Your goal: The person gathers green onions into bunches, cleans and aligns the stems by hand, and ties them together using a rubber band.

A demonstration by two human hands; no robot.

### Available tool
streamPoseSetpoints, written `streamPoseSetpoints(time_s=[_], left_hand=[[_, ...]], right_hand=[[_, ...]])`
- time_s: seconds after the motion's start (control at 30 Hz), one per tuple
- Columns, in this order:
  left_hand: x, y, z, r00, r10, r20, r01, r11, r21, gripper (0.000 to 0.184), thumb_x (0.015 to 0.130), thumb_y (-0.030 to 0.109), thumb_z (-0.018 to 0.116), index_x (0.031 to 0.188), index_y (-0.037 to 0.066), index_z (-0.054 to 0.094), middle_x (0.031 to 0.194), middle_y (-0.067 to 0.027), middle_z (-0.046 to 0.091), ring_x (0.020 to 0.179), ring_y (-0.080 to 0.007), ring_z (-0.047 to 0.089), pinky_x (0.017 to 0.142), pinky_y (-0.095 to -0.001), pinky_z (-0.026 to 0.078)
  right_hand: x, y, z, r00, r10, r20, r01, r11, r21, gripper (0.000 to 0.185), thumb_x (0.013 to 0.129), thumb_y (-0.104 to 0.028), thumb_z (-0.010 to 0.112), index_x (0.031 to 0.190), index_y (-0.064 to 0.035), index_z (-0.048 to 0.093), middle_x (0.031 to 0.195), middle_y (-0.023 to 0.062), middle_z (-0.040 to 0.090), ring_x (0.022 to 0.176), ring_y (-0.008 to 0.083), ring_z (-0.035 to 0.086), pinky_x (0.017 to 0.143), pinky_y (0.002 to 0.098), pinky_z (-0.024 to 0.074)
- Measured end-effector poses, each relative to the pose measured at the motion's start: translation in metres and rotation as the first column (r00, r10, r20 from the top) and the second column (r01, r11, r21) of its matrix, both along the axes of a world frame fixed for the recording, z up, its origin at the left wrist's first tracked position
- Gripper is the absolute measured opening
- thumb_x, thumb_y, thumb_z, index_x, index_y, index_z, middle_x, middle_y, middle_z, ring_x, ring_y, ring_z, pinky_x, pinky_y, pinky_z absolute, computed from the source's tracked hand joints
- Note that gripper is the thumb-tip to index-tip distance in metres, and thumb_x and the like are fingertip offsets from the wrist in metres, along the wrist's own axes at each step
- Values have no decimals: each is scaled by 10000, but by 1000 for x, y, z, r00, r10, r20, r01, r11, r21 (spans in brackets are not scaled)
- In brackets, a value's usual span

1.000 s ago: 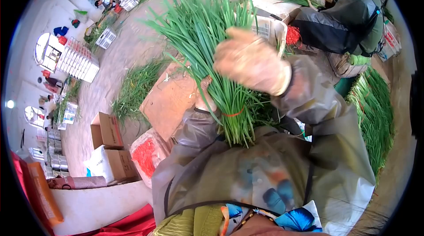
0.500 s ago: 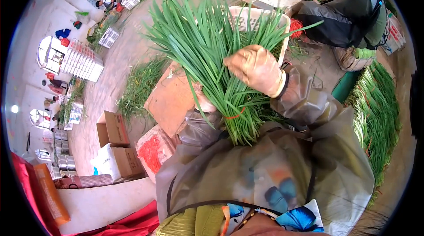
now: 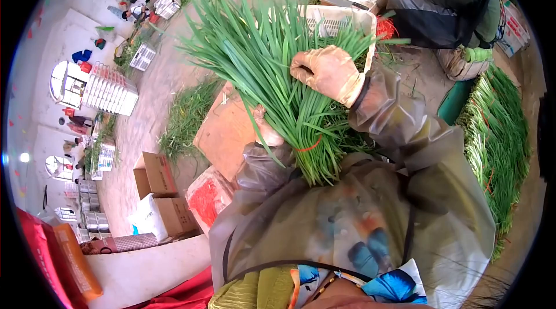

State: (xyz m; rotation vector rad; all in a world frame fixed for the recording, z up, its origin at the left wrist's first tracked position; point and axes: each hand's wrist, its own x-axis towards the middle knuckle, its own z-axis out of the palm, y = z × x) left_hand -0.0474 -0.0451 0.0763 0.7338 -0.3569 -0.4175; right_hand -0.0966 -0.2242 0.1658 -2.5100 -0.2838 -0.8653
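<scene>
Head view: right hand [image 3: 331, 74], blurred a second ago, now sharp over the green bundle [image 3: 269, 72]; fingers curled, can't tell if pinching. Left hand [image 3: 267, 128] beside bundle, grip hidden. Handling looks mid-step.

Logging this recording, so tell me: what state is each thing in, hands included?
Bunch of greens: tied, leaves fanned out.
Red band: around the bunch.
Left hand: against the bunch, fingers mostly hidden.
Right hand: fingers curled at the bunch, grip unclear.
White crate: open-topped, partly hidden.
Upper cardboard box: open.
Pile of greens: stacked, banded in places.
</scene>
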Motion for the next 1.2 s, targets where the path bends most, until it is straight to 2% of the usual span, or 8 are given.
streamPoseSetpoints(time_s=[0.03, 0.37, 0.6, 0.7, 0.83, 0.9, 1.07, 1.2], left_hand=[[-1, 0, 1, 996, -18, -82, 14, 999, -52, 509, 753, 331, 530, 1164, 32, 495, 1101, -113, 566, 976, -264, 561, 853, -397, 470], [-2, -1, 1, 998, 55, 18, -53, 995, -83, 473, 735, 243, 551, 1156, 40, 478, 1032, -101, 588, 891, -252, 595, 778, -389, 514], [-2, -1, -4, 998, 54, -28, -55, 997, -47, 436, 760, 280, 542, 1111, 23, 510, 1041, -97, 583, 882, -233, 588, 750, -365, 519], [-1, -3, -1, 993, 47, 106, -52, 998, 43, 657, 750, 437, 638, 1228, 46, 413, 1117, -107, 541, 965, -255, 566, 820, -400, 502], [-10, -7, 7, 998, 32, -56, -37, 996, -82, 454, 719, 226, 604, 1104, 6, 508, 999, -109, 596, 849, -230, 598, 744, -355, 526], [-7, -6, 3, 996, 64, -57, -67, 997, -46, 472, 708, 221, 618, 1109, 2, 501, 987, -109, 597, 854, -232, 597, 752, -359, 527], [-5, -4, -5, 993, 67, -94, -71, 997, -36, 487, 718, 248, 625, 1119, 6, 491, 990, -106, 592, 854, -227, 597, 736, -352, 533], [1, 0, -15, 996, 69, -55, -70, 997, -27, 495, 732, 279, 618, 1123, 5, 488, 1011, -106, 586, 874, -221, 591, 740, -345, 526]], right_hand=[[-2, 0, -1, 1000, -3, 0, 3, 1000, 2, 174, 775, -247, 597, 808, -77, 594, 709, 109, 606, 686, 310, 589, 618, 403, 462], [1, 2, -4, 985, -23, -170, 55, 982, 183, 193, 764, -250, 614, 882, -103, 574, 700, 98, 605, 690, 299, 597, 613, 381, 456], [9, 6, 3, 984, -89, -155, 57, 977, -204, 204, 755, -188, 562, 935, -92, 558, 712, 114, 607, 668, 310, 601, 629, 412, 477], [8, 5, -1, 992, -59, -112, 23, 955, -296, 151, 774, -199, 550, 870, -88, 586, 725, 109, 616, 664, 308, 600, 626, 416, 476], [3, 3, -7, 989, 8, -146, -2, 999, 43, 220, 798, -288, 567, 853, -84, 624, 755, 100, 631, 715, 296, 608, 659, 386, 475], [1, 3, -2, 926, 68, -370, 43, 958, 282, 268, 761, -331, 620, 888, -96, 643, 788, 113, 639, 747, 284, 609, 692, 360, 469], [9, 4, -9, 903, 169, -394, 58, 863, 502, 200, 723, -238, 665, 845, -80, 653, 755, 89, 635, 703, 218, 597, 683, 302, 455], [12, 3, -19, 921, 149, -360, 46, 876, 481, 220, 725, -253, 667, 848, -72, 646, 767, 91, 634, 717, 218, 596, 694, 302, 455]])
